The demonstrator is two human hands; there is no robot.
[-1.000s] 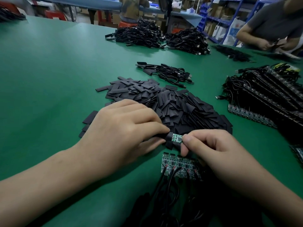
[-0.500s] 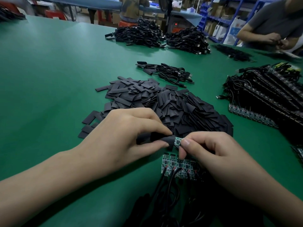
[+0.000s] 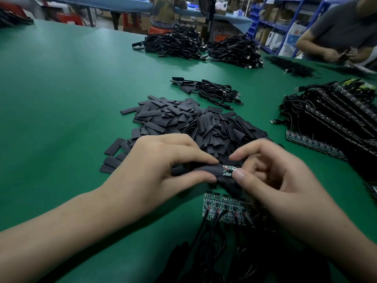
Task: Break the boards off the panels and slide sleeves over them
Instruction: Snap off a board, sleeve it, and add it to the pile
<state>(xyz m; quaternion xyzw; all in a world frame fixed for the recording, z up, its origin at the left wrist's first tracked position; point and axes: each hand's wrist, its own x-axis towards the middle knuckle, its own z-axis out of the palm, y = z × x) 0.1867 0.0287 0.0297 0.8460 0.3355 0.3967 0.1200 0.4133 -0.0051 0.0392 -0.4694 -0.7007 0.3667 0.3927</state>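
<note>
A green table (image 3: 61, 99) carries everything. Near its middle lies a broad heap of flat black sleeves (image 3: 193, 123), with a few loose ones (image 3: 114, 147) strewn on the mat at its left. In front of the heap a panel (image 3: 224, 209) of green boards lies flat, and black cables (image 3: 234, 262) trail from it toward the near edge. Behind the heap sits a small cable bundle (image 3: 212, 91). Farther back are two large cable heaps (image 3: 173, 45), side by side. At the right, stacked panels (image 3: 310, 140) with cables lie in rows.
</note>
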